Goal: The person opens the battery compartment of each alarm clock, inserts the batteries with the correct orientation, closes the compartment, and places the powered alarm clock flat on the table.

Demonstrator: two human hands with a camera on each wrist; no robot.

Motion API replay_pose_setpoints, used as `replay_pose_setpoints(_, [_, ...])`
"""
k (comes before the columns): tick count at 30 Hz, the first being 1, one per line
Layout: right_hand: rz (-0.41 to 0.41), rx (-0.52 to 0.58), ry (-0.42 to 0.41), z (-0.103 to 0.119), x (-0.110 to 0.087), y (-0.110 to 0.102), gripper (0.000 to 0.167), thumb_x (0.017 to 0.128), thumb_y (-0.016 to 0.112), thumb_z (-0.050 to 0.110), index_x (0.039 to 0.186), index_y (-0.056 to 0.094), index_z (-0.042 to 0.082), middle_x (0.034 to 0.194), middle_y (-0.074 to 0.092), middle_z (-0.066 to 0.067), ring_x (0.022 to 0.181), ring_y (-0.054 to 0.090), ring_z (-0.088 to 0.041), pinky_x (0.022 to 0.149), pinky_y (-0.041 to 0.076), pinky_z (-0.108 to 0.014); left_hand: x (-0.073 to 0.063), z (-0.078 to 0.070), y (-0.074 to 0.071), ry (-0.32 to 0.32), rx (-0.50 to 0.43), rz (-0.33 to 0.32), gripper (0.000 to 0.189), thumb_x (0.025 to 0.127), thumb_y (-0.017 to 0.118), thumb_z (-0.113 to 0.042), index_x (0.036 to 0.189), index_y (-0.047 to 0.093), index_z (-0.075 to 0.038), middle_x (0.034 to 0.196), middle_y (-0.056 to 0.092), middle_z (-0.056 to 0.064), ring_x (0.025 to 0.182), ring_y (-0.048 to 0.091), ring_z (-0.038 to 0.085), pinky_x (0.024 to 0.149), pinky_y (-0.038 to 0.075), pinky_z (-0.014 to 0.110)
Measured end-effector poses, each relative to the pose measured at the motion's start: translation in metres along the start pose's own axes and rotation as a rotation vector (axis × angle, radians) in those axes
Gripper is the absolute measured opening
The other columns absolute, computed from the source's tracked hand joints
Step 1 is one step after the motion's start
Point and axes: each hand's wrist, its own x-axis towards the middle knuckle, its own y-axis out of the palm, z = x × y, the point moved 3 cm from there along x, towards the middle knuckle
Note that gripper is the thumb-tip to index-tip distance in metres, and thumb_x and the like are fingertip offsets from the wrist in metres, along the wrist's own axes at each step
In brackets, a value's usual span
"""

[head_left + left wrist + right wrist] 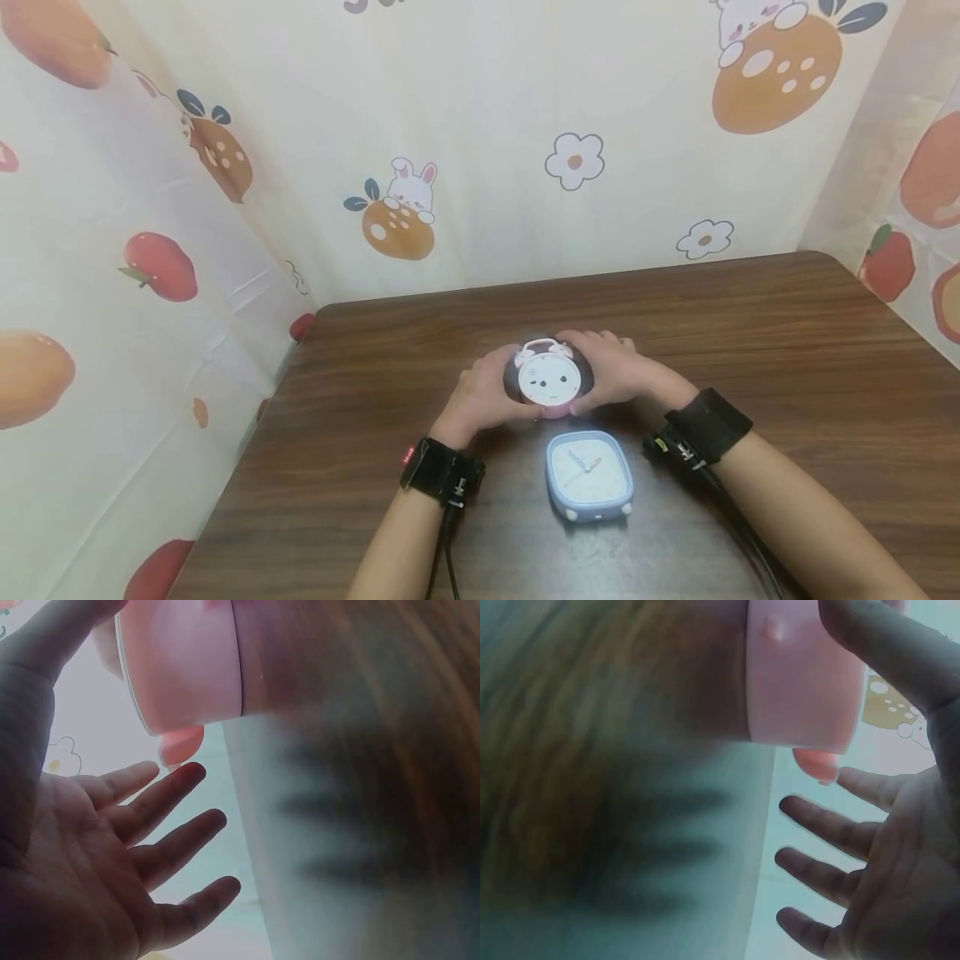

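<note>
A pink twin-bell alarm clock [550,380] with a white face lies face up on the wooden table, its bells toward the back. My left hand [487,390] grips its left side, thumb at the lower edge and fingertips at the bell. From the other side my right hand [611,367] holds it likewise, thumb low and index finger by the right bell. The wrist views show the pink side of the clock [180,667] and the remaining fingers spread beside it. Nearer to me lies a blue square alarm clock [588,475], untouched.
Dark wood tabletop [390,375] extends around both clocks. A printed curtain [495,200] with fruit and rabbits hangs behind the table and along its sides. Black wrist straps [708,425] carry cables that trail toward me beside both forearms.
</note>
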Motion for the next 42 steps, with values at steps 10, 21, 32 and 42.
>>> replay_pose_setpoints(10, [0.0,0.039,-0.036,-0.005,0.004,0.006,0.099,0.059,0.088,0.051,0.141,0.041,0.018,0.129,0.061,-0.005,0.113,0.054,-0.026,0.092,0.035,-0.054,0.0,-0.002,0.002,0.01,0.05,0.009,0.087,0.064,0.081,-0.06,0.138,0.046,-0.03,0.129,0.056,-0.009,0.112,0.05,0.014,0.095,0.045,0.047])
replay_pose_setpoints(21, [-0.107,0.144,-0.107,0.002,0.002,-0.005,0.101,0.056,0.092,0.044,0.139,0.043,0.016,0.134,0.056,-0.004,0.122,0.052,-0.027,0.098,0.045,-0.052,0.001,-0.007,0.0,0.134,0.092,-0.065,0.082,0.065,0.083,-0.051,0.135,0.048,-0.027,0.126,0.057,-0.009,0.111,0.05,0.011,0.095,0.042,0.045])
replay_pose_setpoints(32, [-0.155,0.148,-0.192,0.007,0.001,-0.014,0.096,0.058,0.091,0.044,0.138,0.047,0.014,0.133,0.057,-0.003,0.122,0.053,-0.025,0.098,0.044,-0.05,-0.002,-0.007,0.0,0.072,0.002,-0.042,0.085,0.063,0.08,-0.063,0.136,0.045,-0.038,0.121,0.054,-0.012,0.107,0.046,0.01,0.089,0.044,0.044])
replay_pose_setpoints(42, [-0.188,0.165,-0.264,0.013,0.0,-0.016,0.094,0.059,0.091,0.038,0.138,0.046,0.018,0.129,0.06,-0.002,0.116,0.055,-0.023,0.094,0.046,-0.046,-0.002,-0.008,0.003,0.028,-0.008,-0.044,0.089,0.061,0.08,-0.064,0.137,0.04,-0.041,0.124,0.055,-0.012,0.109,0.049,0.014,0.09,0.046,0.046])
